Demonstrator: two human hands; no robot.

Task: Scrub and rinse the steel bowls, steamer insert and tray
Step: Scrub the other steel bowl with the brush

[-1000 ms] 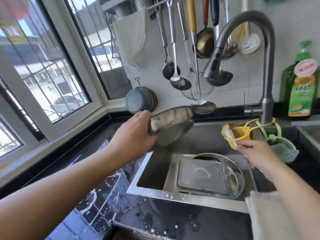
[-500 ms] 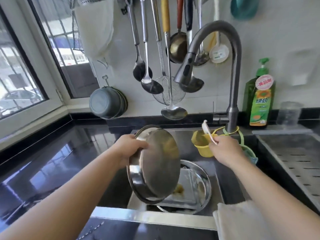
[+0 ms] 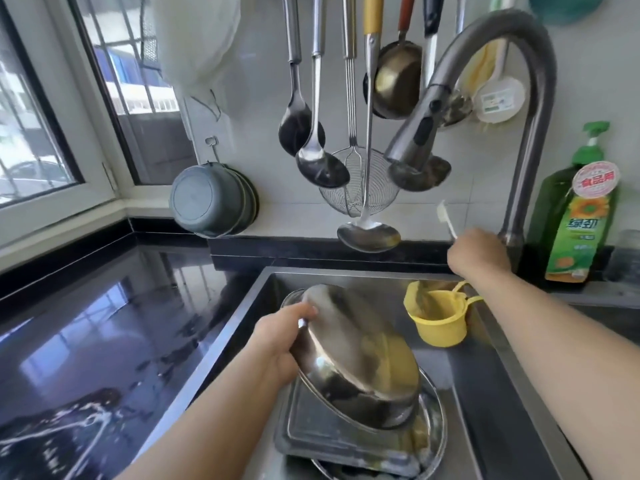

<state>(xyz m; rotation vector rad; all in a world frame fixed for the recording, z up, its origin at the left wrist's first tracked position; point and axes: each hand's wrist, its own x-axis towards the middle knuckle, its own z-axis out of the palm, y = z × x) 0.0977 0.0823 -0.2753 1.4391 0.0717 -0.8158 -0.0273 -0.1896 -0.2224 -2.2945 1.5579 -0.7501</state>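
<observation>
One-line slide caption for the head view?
Left hand tilts a steel bowl over the sink; right hand holds a brush.

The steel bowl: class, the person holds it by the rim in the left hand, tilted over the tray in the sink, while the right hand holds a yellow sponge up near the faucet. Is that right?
One detail is wrong. The head view shows the right hand holding a white brush, not a yellow sponge, near the faucet. The rest stands: the left hand holds the steel bowl by its rim, tilted over the tray in the sink.
</observation>
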